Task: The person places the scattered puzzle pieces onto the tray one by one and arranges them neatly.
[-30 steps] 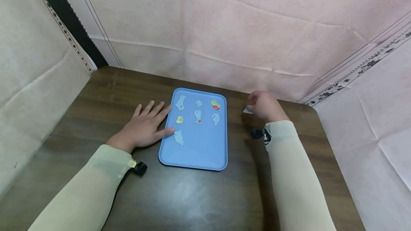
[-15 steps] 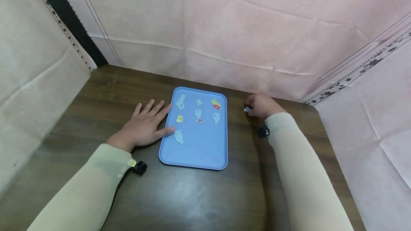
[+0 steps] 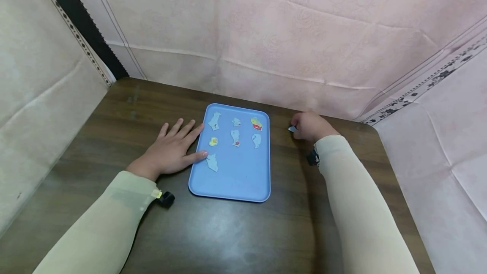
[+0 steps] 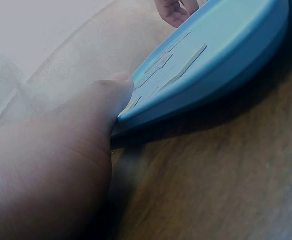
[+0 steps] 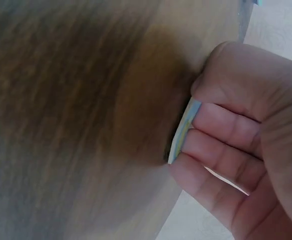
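My left hand (image 3: pixel 167 153) lies flat with spread fingers at the left edge of a blue tray (image 3: pixel 236 185), its thumb reaching over the rim. On the tray are several thin, irregular pale-blue puzzle pieces (image 3: pixel 236 137), some with yellow or red print, such as the yellow-and-red puzzle piece (image 3: pixel 256 124) at the upper right. Right of the tray, near the table's back edge, my right hand (image 3: pixel 312 126) pinches another thin puzzle piece (image 5: pixel 182 132) between thumb and fingers, close over the wood. Most of that piece's face is hidden by the hand.
The dark wooden table (image 3: pixel 220 236) carries the tray slightly left of its middle. Pale patterned cloth (image 3: pixel 266 33) hangs behind the table and at both sides. A small black wrist camera (image 3: pixel 165 200) sits at the left cuff.
My right hand has shifted slightly and turned at the wrist, and its fingers have closed round the puzzle piece. The left hand and the tray have stayed in place.
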`<action>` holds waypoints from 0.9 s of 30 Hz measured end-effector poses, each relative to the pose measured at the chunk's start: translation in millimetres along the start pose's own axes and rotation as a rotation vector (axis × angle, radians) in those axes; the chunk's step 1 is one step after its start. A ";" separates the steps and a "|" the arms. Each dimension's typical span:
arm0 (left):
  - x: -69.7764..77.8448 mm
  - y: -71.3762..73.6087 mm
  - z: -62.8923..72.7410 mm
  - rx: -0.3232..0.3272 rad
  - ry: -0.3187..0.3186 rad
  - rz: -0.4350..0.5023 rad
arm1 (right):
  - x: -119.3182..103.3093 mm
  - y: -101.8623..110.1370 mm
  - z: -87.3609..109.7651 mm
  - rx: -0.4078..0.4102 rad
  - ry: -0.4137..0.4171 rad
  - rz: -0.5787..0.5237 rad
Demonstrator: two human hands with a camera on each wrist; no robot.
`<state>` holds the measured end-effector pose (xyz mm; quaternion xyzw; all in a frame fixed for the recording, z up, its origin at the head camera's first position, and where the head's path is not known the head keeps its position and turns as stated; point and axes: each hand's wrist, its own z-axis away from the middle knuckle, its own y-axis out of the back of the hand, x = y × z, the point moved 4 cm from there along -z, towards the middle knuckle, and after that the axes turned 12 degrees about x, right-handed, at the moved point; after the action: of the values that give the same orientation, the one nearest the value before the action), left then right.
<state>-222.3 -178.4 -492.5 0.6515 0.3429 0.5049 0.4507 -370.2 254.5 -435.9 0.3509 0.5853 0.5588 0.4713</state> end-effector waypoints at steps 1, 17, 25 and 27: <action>0.3 0.3 -0.4 0.001 -0.001 0.001 | -0.3 0.2 0.1 0.006 0.006 0.004; -2.4 -2.5 2.1 -0.006 0.004 0.003 | -10.9 9.5 10.3 0.167 -0.027 -0.160; -1.9 -2.7 0.9 0.009 -0.001 0.009 | -52.5 27.1 24.1 0.288 0.031 -0.250; -2.0 -2.9 0.2 0.013 -0.003 0.005 | -64.0 30.2 28.2 0.303 0.051 -0.249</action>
<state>-222.6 -179.2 -495.9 0.6558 0.3441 0.5029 0.4458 -327.2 207.5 -394.0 0.3283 0.7134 0.4102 0.4636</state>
